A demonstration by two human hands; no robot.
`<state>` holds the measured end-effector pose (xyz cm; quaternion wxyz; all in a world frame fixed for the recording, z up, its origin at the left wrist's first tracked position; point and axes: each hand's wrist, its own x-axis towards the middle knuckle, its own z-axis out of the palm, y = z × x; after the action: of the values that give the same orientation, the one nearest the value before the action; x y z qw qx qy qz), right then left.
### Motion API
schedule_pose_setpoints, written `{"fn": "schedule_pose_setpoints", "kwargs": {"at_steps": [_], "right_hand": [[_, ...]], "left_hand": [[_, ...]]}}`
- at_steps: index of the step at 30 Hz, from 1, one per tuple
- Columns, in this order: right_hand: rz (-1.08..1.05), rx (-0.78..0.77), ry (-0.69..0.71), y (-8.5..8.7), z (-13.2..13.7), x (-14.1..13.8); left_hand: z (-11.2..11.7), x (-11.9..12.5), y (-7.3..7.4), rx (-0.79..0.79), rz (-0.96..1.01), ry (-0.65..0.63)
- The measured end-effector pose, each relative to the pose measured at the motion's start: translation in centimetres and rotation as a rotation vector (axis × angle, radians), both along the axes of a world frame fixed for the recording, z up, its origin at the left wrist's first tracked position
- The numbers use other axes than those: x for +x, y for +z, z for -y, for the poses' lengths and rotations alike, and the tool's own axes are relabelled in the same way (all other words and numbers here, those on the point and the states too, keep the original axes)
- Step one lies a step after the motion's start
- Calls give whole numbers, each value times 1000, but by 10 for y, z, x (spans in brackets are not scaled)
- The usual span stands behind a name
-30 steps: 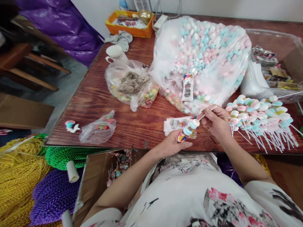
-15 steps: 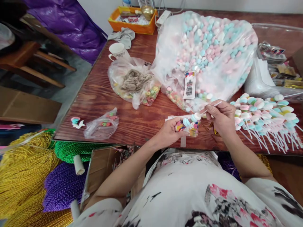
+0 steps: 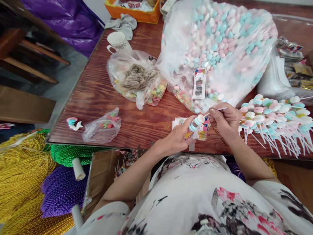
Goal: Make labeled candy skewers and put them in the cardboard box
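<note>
Near the table's front edge my left hand point(image 3: 177, 138) is closed on a short stack of pale blue and white candies point(image 3: 196, 123), its fingers curled round their sides. My right hand point(image 3: 227, 122) pinches a thin white stick point(image 3: 222, 108) between thumb and forefinger. The stick's left end reaches the top candy; whether it has gone in I cannot tell. Beneath the stack lie colourful printed cards point(image 3: 204, 133), partly covered by my left hand. Just right of my right hand is a heap of candy lollipops point(image 3: 274, 114) with white sticks pointing towards me.
Behind my hands rests a big clear bag of pastel candies point(image 3: 215, 49), with a printed card bundle point(image 3: 199, 83) on it. Leftward are a smaller bag point(image 3: 137, 81), a white mug point(image 3: 118, 42), a small plastic bag point(image 3: 102, 127) and a candy figure point(image 3: 74, 124).
My left hand has turned and its fingers now reach further round the candy stack. The stick in my right hand stays close to the top candy. The view has shifted slightly.
</note>
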<state>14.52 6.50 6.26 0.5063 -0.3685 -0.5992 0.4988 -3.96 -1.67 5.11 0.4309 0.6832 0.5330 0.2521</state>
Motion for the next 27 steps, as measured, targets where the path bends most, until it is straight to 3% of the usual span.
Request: {"fn": "schedule_pose_setpoints", "kwargs": {"at_steps": [2, 7, 9, 12, 15, 18, 21, 24, 27], "right_hand": [[24, 29, 52, 2, -1, 0], [-103, -144, 372, 4, 2, -7], [-103, -135, 319, 4, 4, -12], [-47, -60, 133, 5, 6, -16], [-144, -57, 56, 7, 4, -12], [-244, -121, 99, 8, 0, -3], [-253, -205, 158, 6, 0, 3], [-278, -222, 175, 0, 2, 3], [-295, -206, 154, -5, 2, 2]], "left_hand": [[1, -6, 2, -45, 121, -15], [-4, -11, 2, -143, 406, -7], [-8, -8, 0, -97, 352, 24], [-11, -5, 1, 23, 155, 130], [-12, -15, 8, 27, 150, 155], [-15, -36, 18, -86, 263, 90], [-20, -52, 22, -302, 340, -81], [-21, -51, 13, -497, 421, -277], [-13, -39, -2, -627, 517, -279]]}}
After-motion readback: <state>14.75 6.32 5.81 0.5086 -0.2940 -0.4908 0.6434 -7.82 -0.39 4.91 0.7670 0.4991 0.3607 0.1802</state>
